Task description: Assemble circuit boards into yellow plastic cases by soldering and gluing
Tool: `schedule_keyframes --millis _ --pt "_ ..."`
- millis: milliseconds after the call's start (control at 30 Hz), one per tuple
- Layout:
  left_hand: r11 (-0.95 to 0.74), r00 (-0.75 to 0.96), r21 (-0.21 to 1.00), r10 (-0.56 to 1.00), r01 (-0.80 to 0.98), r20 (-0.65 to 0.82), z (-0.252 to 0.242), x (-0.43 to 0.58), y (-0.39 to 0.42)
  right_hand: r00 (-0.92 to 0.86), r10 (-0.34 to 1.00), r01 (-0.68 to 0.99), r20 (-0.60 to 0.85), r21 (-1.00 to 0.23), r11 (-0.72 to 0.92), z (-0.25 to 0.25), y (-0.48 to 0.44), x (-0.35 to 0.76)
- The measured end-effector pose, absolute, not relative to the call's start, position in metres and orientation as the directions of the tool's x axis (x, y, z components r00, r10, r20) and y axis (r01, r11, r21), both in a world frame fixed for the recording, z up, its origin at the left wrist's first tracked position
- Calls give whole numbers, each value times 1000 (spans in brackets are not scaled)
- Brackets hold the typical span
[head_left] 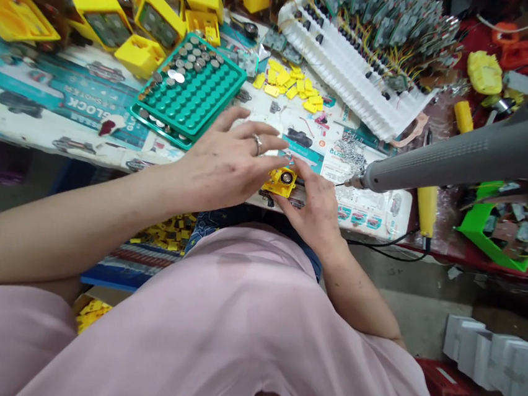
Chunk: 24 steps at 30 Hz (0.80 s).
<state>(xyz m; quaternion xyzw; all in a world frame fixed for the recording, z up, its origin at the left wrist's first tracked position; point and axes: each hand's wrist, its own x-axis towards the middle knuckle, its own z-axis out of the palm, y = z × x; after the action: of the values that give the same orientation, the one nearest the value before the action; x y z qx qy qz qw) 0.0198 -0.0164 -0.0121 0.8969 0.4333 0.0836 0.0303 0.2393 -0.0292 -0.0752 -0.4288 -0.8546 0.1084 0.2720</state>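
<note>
A small yellow plastic housing [273, 188] with a round dark part [286, 177] in it is held over the near edge of the table. My right hand [314, 206] grips it from the right, thumb below and index finger above. From the left, my left hand [234, 167] reaches over it, index finger on its upper side and the other fingers spread; its thumb is hidden. A ring is on one left finger. Just right of my right hand, the thin tip of a grey screwdriver-like tool [432, 149] points towards the housing.
A green tray [208, 96] with silver discs stands beyond my left hand. Past my hands lie small yellow pieces [289, 82], a white foam strip [351, 69] with wired parts, and a pile of screws [350, 150]. Yellow casings [160, 17] crowd the far left. At right is a green bin [490, 226].
</note>
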Motion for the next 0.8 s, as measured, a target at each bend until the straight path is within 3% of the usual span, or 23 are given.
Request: schedule_keyframes --millis 167,433,633,800 --pt "-652 655 79 755 754 -24 -17 27 -7 -478 822 706 310 -420 570 -73 -30 238" --pt "-648 649 54 760 759 -4 -17 27 -7 -478 825 718 303 -407 565 -73 -32 239" --pt "-626 627 -44 779 778 -7 -15 32 -11 -469 834 753 289 -362 549 -76 -29 235" --pt "-671 673 -62 732 739 106 -23 27 -10 -516 703 710 490 -215 671 -56 -43 241"
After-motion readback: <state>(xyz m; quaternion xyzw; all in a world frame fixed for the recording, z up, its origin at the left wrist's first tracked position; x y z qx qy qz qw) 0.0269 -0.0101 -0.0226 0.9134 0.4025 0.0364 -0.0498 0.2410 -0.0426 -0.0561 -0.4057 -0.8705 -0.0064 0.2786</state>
